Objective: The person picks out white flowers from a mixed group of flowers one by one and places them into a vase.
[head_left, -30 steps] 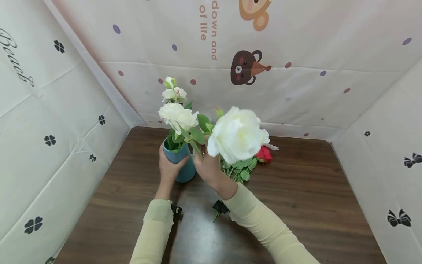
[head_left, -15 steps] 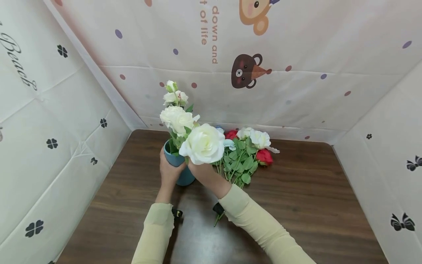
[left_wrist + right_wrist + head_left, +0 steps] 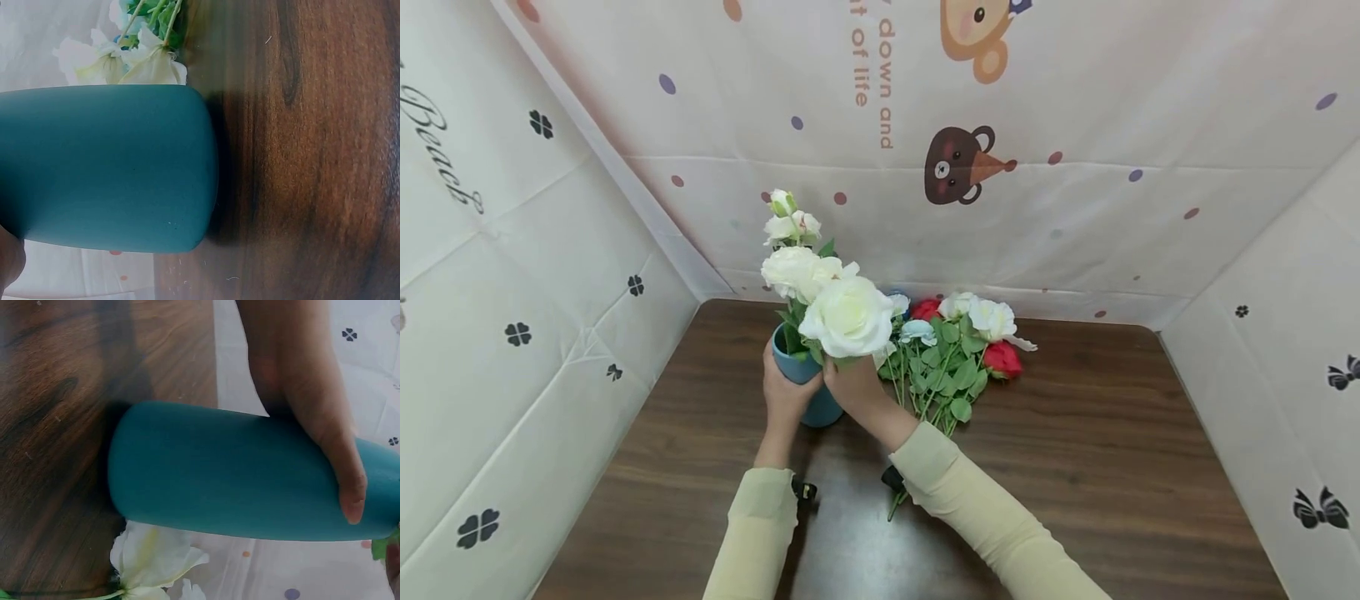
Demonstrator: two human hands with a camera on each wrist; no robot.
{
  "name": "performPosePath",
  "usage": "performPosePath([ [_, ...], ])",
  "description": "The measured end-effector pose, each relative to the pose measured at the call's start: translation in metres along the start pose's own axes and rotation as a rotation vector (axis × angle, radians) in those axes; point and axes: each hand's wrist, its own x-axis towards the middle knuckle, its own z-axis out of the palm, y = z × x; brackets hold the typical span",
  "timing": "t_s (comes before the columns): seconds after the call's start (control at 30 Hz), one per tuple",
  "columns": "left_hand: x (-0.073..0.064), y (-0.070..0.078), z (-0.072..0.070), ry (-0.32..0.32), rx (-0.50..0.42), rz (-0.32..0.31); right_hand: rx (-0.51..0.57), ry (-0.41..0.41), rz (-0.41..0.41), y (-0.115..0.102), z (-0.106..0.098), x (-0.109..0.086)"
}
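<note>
My left hand (image 3: 784, 387) grips the blue-green vase (image 3: 799, 367) just below its rim. In the right wrist view the left thumb (image 3: 350, 481) lies across the vase's side, and its base stands on the wooden table. White roses (image 3: 790, 271) with green leaves rise from the vase's mouth. My right hand (image 3: 859, 387) holds a large white rose (image 3: 847, 317) at the right of the rim, below the bloom. The bloom hides the right fingertips and most of its stem in the head view.
Right of the vase a bunch lies on the table (image 3: 1097, 450): green leaves (image 3: 943, 358), red roses (image 3: 1002, 358), white blooms (image 3: 992, 319) and a pale blue flower (image 3: 917, 331). Printed cloth walls (image 3: 1075, 242) enclose the table's back and sides.
The right hand has brought the large white rose left and down, from beside the vase to its rim. The left hand keeps its grip on the vase.
</note>
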Motion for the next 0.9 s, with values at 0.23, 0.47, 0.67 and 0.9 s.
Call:
performPosePath([
  [0.23, -0.001, 0.002, 0.0, -0.003, -0.008, -0.002, 0.022, -0.025, 0.065, 0.002, 0.0, 0.008],
  [0.47, -0.001, 0.002, 0.0, 0.02, -0.012, 0.028, 0.066, -0.097, 0.225, 0.0, 0.002, 0.014],
  [0.67, -0.003, 0.003, 0.001, 0.018, -0.004, 0.031, 0.195, -0.104, 0.399, 0.003, -0.001, 0.012],
  [0.9, -0.005, 0.002, 0.003, 0.01, 0.015, 0.038, 0.179, -0.072, 0.458, 0.01, -0.012, 0.011],
])
